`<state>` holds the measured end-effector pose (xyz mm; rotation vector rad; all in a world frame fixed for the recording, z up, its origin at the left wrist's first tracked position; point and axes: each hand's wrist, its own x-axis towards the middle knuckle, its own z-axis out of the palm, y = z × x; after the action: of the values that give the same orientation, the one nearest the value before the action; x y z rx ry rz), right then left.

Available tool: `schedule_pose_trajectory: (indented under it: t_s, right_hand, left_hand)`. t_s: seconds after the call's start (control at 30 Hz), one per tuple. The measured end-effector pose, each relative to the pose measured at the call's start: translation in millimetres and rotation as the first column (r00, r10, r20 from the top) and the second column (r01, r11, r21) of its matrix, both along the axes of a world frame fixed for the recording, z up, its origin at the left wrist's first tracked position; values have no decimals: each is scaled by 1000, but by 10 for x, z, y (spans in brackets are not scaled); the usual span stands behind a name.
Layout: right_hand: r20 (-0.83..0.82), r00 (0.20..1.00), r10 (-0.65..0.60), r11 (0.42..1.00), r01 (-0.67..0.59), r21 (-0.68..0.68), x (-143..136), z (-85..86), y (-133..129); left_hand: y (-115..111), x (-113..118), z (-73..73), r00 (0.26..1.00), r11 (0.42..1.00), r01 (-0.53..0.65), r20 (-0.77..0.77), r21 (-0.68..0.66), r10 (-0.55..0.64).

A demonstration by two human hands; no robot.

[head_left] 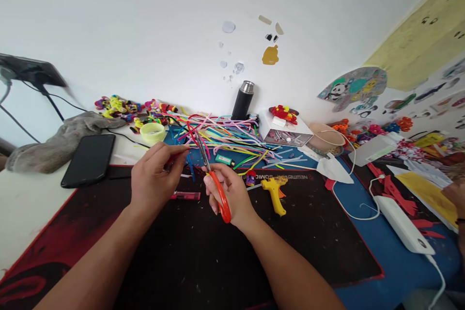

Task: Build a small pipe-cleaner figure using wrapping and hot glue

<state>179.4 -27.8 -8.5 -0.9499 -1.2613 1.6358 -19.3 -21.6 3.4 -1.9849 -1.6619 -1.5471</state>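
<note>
My left hand (154, 172) is closed, thumb and fingertips pinched on a thin dark-red pipe cleaner (178, 152), most of it hidden by the fingers. In my right hand (232, 193) is a pair of scissors (218, 189) with orange-red handles. Its metal blades point up and away, close to the left fingertips; how far they are parted is hard to tell. Just beyond the blades curves a bright red pipe cleaner (189, 123). Behind both hands lies a heap of many-coloured pipe cleaners (232, 133). A red pen-like item (186, 195) rests on the black mat (203, 252) between my wrists.
Right of my hand lies a yellow glue gun (275, 194), with a small purple-red figure (250, 178) beside it. A black flask (243, 100) and a white box (283, 131) stand by the wall. Leftward are a yellow-green cup (153, 132) and a phone (88, 160). Another person's hand (456, 193) shows far right.
</note>
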Motion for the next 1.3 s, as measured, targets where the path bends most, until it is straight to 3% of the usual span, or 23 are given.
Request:
schedule_pose_trajectory:
  t_s: [0.87, 1.03, 1.3]
  right_hand:
    - [-4, 998, -67, 998, 67, 13, -22, -44, 12]
    - [18, 999, -29, 998, 30, -54, 1, -41, 30]
    - [-62, 998, 12, 1000, -14, -26, 44, 2, 50]
  left_hand:
    - [9, -2, -3, 1000, 998, 9, 14, -66, -8]
    - [12, 1, 0, 1000, 998, 12, 10, -61, -11]
    - [34, 0, 48, 990, 990, 31, 143, -140, -11]
